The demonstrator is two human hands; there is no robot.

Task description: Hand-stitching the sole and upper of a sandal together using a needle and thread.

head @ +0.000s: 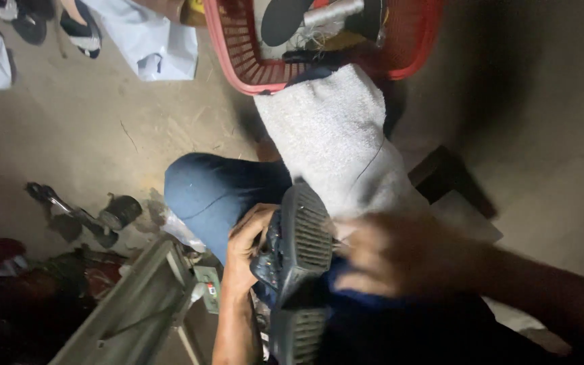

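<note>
A dark grey ridged rubber shoe sole (299,270), sole side up, is held low in the middle of the view, over a knee in blue trousers (217,189). The left hand (248,247) is clamped on its left edge. The blurred right hand (390,257) lies against its right side; its grip cannot be told. A grey towel (332,135) is draped beyond, below a red plastic basket (238,54) on the far floor.

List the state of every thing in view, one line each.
shoe: sole up, on the lap
left hand: fingers gripping the shoe's edge
right hand: blurred, at the shoe's side
grey towel: draped over the knee
red basket: on the floor, holding odds and ends
</note>
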